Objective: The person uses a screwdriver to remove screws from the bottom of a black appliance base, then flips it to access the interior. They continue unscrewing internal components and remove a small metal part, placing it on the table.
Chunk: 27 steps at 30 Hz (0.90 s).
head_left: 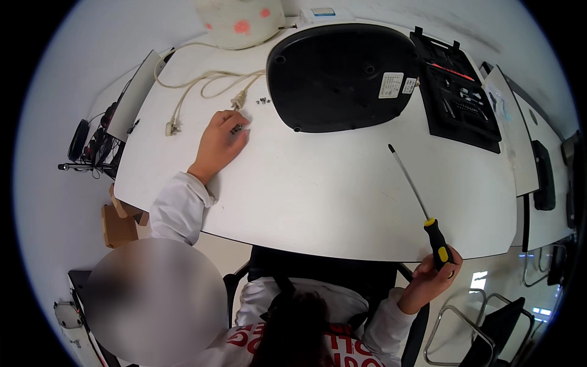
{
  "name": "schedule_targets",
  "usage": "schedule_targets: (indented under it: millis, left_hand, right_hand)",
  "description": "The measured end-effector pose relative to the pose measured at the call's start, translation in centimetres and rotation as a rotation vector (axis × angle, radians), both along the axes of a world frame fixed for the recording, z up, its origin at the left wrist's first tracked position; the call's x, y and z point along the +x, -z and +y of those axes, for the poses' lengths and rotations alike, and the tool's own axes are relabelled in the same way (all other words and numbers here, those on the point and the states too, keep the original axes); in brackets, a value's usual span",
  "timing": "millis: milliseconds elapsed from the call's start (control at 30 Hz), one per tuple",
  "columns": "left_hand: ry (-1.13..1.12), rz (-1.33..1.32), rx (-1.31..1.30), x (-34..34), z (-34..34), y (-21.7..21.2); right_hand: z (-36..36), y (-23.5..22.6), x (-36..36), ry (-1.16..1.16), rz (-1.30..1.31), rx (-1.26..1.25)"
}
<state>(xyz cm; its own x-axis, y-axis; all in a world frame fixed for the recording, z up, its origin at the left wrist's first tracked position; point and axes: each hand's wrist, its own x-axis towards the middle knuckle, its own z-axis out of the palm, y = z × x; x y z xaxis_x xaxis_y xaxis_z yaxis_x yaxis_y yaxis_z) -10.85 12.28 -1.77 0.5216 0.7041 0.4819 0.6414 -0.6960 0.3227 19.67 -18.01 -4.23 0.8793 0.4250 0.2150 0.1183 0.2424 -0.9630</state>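
White table (pixel 318 196): black tool case (pixel 458 98) holds bits, lies open.

White table (pixel 318 202); black appliance base (pixel 342 76); screwdriver (pixel 428 220) handle black and yellow; cream cord (pixel 202 82), perhaps.

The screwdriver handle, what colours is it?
Black with yellow, seen in the head view: the screwdriver handle sits in the right hand.

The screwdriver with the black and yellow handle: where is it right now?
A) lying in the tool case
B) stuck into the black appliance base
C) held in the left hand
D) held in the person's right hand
D: the right hand grips the screwdriver at the table edge.
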Motion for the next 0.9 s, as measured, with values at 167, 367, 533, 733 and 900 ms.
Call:
schedule_targets:
  millis: [167,367,533,733,900]
  left_hand:
    - [-0.035,-0.047,-0.072,-0.1,0.0,0.1]
    - [-0.051,-0.12,-0.139,0.1,-0.4,-0.1]
    - [-0.039,-0.019,0.032,0.1,-0.4,-0.5]
    - [0.081,-0.439,-0.204,4.2,-3.0,-1.0]
    - [0.156,-0.817,-0.796,10.4,-3.6,-2.6]
  right_hand:
    - [0.3,-0.5,-0.1,0.04,0.013,-0.04]
    - [0.4,-0.6,-0.2,0.049,0.02,-0.063]
    - [0.1,-0.3,0.0,0.045,0.017,-0.051]
    - [0.3,-0.5,-0.1,0.013,0.024,-0.032]
    - [0.5,-1.2,-0.2,0.034,0.066,-0.08]
